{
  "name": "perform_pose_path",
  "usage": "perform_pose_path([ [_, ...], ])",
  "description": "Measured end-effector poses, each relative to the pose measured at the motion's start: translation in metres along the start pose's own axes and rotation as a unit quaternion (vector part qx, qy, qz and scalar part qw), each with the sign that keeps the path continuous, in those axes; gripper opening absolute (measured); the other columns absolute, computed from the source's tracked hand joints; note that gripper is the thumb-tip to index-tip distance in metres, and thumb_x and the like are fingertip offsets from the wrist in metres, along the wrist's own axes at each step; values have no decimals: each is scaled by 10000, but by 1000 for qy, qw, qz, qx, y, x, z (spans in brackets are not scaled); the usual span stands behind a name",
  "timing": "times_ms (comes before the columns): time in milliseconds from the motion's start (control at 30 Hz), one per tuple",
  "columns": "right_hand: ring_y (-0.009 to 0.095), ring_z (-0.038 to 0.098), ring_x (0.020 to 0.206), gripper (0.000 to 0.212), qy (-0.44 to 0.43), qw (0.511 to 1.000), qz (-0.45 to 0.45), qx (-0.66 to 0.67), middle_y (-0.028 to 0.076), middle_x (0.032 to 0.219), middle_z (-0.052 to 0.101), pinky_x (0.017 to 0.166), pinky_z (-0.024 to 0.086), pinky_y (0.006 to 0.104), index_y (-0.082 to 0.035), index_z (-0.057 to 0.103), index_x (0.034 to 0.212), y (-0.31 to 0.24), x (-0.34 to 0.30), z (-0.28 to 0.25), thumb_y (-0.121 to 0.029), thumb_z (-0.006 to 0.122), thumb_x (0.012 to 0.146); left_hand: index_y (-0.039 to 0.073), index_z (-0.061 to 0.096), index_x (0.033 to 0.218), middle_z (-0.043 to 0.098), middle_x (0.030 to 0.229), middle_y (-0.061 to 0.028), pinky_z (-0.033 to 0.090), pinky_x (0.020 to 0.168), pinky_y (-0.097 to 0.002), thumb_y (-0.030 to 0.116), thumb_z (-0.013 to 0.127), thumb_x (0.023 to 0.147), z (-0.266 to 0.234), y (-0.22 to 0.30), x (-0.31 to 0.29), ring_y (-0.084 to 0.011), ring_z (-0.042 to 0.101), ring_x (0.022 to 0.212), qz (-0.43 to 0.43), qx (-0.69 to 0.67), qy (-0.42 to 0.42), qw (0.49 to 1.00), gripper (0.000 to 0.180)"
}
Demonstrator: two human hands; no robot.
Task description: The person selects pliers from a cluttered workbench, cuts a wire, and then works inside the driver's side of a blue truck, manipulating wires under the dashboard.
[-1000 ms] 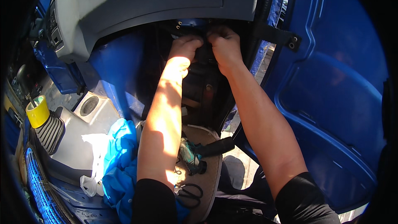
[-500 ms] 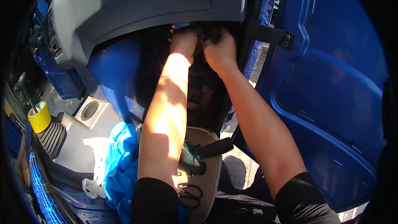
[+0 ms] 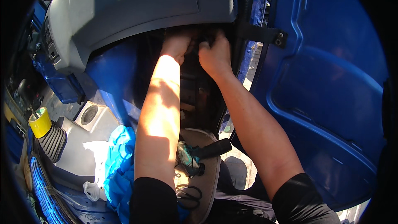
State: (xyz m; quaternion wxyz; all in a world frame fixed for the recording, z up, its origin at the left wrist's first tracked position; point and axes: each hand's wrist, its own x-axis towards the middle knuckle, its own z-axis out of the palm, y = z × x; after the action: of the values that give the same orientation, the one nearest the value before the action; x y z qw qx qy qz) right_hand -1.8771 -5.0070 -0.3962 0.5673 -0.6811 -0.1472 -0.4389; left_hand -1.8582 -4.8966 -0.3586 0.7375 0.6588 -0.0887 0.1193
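Observation:
Both arms reach up into the dark gap beneath the grey dashboard [image 3: 141, 8]. My left hand [image 3: 175, 46] is in shadow under its lower edge, and its fingers are mostly hidden. Close beside it on the right, my right hand [image 3: 216, 56] is closed, thumb and fingers curled together. Something dark shows at its fingertips, too shaded to name. Below the hands, the footwell holds dim parts that I cannot make out.
A blue door [image 3: 327, 87] stands open at right, with a black check strap [image 3: 261, 34]. Below lies a teal-and-black power tool [image 3: 190, 159] on a beige mat [image 3: 209, 184]. Blue cloth [image 3: 118, 157] and yellow tape [image 3: 40, 125] on the gear lever are at left.
The view has shifted slightly, so the dashboard and door sit a little further left. Both hands stay under the dashboard, the left one deeper in shadow.

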Motion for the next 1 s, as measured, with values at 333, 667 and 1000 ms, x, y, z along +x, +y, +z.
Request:
perform_pose_path([
  [333, 310, 679, 906, 276, -93, 994, -32, -38, 214, 949, 687, 823, 509, 348, 14, 660, 1044, -5, -3, 2, -60, 557, 798, 20, 656, 975, 657, 847, -69, 507, 650, -297, 109, 615, 859, -14, -6, -9, -169, 622, 733, -6, -81, -42, 996, 152],
  [667, 265, 647, 880, 268, -3, 998, 9, 55, 176, 963, 671, 800, 497, 356, 58, 589, 1052, 2, 11, 7, -82, 602, 823, 19, 626, 1035, 646, 920, -94, 499, 697, -334, 86, 566, 892, -14, -7, -6, -196, 588, 768, 48, -107, -22, 993, 169],
  [1000, 194, 635, 815, 261, -226, 879, 298, 295, 82, 914, 630, 710, 554, 331, 2, 583, 1123, -12, -16, -8, -158, 583, 917, 14, 612, 1001, 598, 863, -97, 488, 614, -370, 114, 572, 915, -19, 5, -10, -222, 542, 725, 98, -206, 43, 973, 137],
])
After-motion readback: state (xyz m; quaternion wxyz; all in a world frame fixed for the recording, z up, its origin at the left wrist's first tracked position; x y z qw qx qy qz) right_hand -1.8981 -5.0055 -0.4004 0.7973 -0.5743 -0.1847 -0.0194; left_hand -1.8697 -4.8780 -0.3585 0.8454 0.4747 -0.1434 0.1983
